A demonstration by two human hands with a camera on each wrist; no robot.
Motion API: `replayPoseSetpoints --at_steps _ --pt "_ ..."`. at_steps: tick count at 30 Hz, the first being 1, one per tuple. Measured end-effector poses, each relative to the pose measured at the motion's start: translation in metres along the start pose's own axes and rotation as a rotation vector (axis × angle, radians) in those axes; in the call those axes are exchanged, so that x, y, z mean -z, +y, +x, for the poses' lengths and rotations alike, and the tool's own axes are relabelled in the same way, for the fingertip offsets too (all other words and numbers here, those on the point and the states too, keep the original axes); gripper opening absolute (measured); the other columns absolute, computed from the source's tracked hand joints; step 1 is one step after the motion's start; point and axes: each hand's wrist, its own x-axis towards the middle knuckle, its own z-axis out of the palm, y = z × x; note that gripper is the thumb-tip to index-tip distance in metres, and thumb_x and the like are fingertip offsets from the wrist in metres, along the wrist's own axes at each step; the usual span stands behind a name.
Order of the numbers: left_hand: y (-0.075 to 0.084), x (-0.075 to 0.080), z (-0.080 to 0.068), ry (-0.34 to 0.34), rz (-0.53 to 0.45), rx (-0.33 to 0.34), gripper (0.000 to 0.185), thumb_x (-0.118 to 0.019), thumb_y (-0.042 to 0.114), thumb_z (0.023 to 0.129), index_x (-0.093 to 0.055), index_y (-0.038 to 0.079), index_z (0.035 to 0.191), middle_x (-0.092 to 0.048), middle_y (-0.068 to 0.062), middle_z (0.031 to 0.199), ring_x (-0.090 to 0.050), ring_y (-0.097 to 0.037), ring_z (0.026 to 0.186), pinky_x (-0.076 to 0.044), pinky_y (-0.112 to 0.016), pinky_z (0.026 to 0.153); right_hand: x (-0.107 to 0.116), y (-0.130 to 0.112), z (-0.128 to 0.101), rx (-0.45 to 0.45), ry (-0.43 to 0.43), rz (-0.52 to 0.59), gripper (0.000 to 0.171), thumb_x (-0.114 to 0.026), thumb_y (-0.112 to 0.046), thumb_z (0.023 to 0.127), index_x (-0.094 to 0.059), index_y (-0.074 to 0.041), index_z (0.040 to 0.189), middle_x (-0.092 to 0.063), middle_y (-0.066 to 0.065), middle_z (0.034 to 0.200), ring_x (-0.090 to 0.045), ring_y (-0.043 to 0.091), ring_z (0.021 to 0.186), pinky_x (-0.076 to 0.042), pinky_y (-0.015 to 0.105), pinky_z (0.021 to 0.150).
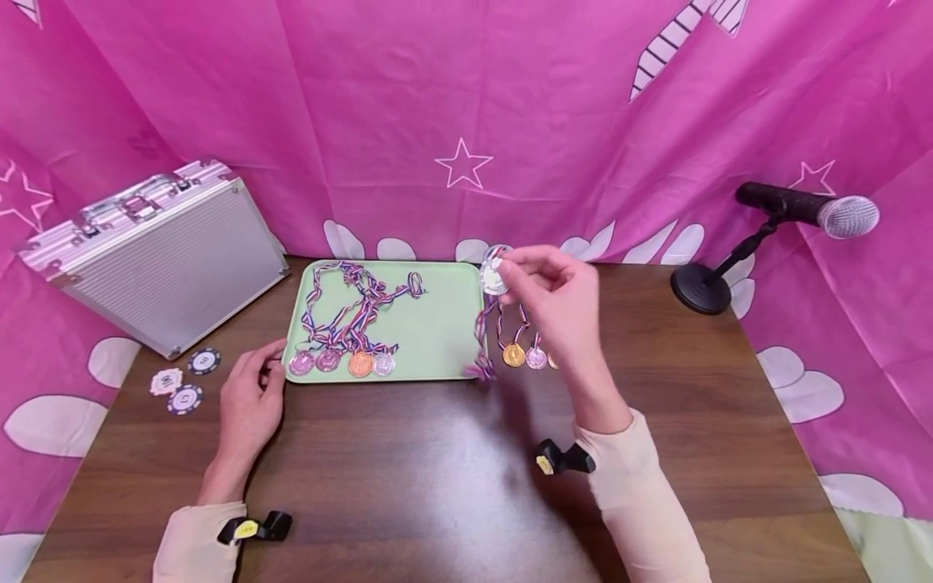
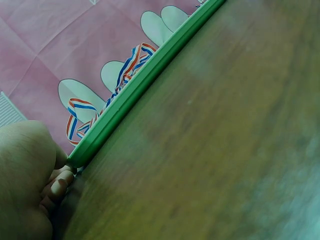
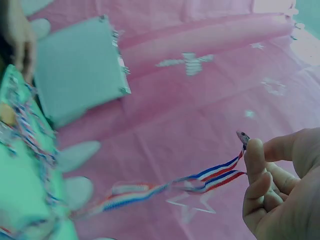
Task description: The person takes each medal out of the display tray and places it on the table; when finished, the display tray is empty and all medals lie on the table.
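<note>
My right hand (image 1: 557, 295) pinches a silver medal (image 1: 493, 277) between thumb and fingertips, raised over the right end of the green tray (image 1: 437, 340). Its red, white and blue ribbon (image 3: 220, 176) trails down toward the tray. At the tray's left edge, my left hand (image 1: 251, 397) grips the rim (image 2: 82, 156) between thumb and fingers. Along the tray's front left lie several medals, among them an orange-toned medal (image 1: 360, 363) and a silver one (image 1: 384, 364), with tangled ribbons (image 1: 364, 312) behind. Right of the tray are a gold medal (image 1: 513, 355) and a pale medal (image 1: 535, 358); another is partly hidden by my right arm.
A silver case (image 1: 175, 267) stands at the back left, with poker chips (image 1: 185, 399) in front of it. At the back right is a black microphone (image 1: 802, 206) on a round-based stand (image 1: 701, 289). A pink curtain (image 1: 394, 121) hangs behind the wooden table (image 1: 408, 486).
</note>
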Motion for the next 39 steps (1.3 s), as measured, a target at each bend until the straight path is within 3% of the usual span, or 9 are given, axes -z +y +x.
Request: replayPoseSetpoints --at_steps 8,14,19,24,27,35,39 --pt "-0.001 0.000 0.000 -0.021 0.013 0.019 0.037 -0.056 0.004 0.111 -0.070 0.000 0.144 -0.066 -0.020 0.121 -0.052 -0.020 0.099 -0.037 -0.026 0.084 0.041 -0.008 0.038 0.048 0.198 -0.039 0.009 -0.080 0.002 0.096 -0.083 -0.005 0.100 -0.077 0.000 0.078 -0.071 0.010 0.059 -0.052 0.020 0.055" --pt "0.000 0.000 0.001 -0.030 0.009 0.014 0.037 -0.056 0.004 0.111 -0.069 0.000 0.146 -0.066 -0.020 0.123 -0.052 -0.022 0.100 -0.037 -0.026 0.085 0.072 -0.004 0.049 0.129 0.355 0.016 0.010 -0.077 0.006 0.095 -0.083 -0.001 0.098 -0.076 0.002 0.076 -0.069 0.010 0.058 -0.055 0.020 0.055" --pt "0.001 0.001 0.001 -0.030 0.014 0.032 0.038 -0.055 0.005 0.111 -0.069 0.000 0.146 -0.066 -0.020 0.123 -0.052 -0.021 0.101 -0.037 -0.026 0.085 0.097 0.032 0.037 0.002 0.416 -0.073 0.007 -0.077 0.005 0.096 -0.081 0.006 0.102 -0.074 -0.001 0.074 -0.069 0.009 0.058 -0.053 0.020 0.055" --pt "0.001 0.001 0.000 -0.032 0.012 0.037 0.037 -0.055 0.005 0.111 -0.070 0.001 0.145 -0.066 -0.019 0.121 -0.052 -0.020 0.100 -0.038 -0.026 0.084 0.121 0.079 0.008 -0.203 0.418 -0.117 0.009 -0.076 0.004 0.098 -0.080 0.005 0.106 -0.074 -0.006 0.074 -0.070 0.007 0.059 -0.054 0.019 0.055" --pt "0.000 0.001 0.001 -0.027 0.011 0.037 0.037 -0.056 0.005 0.111 -0.070 0.001 0.145 -0.066 -0.019 0.122 -0.051 -0.019 0.100 -0.038 -0.025 0.084 0.130 0.100 -0.009 -0.281 0.398 -0.149 0.009 -0.075 0.003 0.099 -0.081 0.004 0.106 -0.074 -0.007 0.073 -0.070 0.006 0.058 -0.053 0.018 0.055" --pt "0.000 0.003 0.000 -0.026 0.017 0.042 0.038 -0.056 0.005 0.111 -0.069 0.001 0.146 -0.066 -0.019 0.122 -0.052 -0.020 0.100 -0.038 -0.026 0.084 0.144 0.134 -0.041 -0.402 0.235 -0.325 0.019 -0.077 -0.002 0.100 -0.078 0.011 0.115 -0.075 -0.008 0.074 -0.069 0.004 0.060 -0.052 0.020 0.055" --pt "0.001 0.002 0.000 -0.026 0.015 0.038 0.037 -0.056 0.005 0.111 -0.070 0.001 0.145 -0.066 -0.019 0.121 -0.052 -0.019 0.099 -0.038 -0.025 0.084 0.151 0.141 -0.048 -0.409 0.196 -0.425 0.023 -0.080 -0.004 0.100 -0.077 0.013 0.116 -0.077 -0.003 0.078 -0.068 0.003 0.061 -0.052 0.019 0.056"
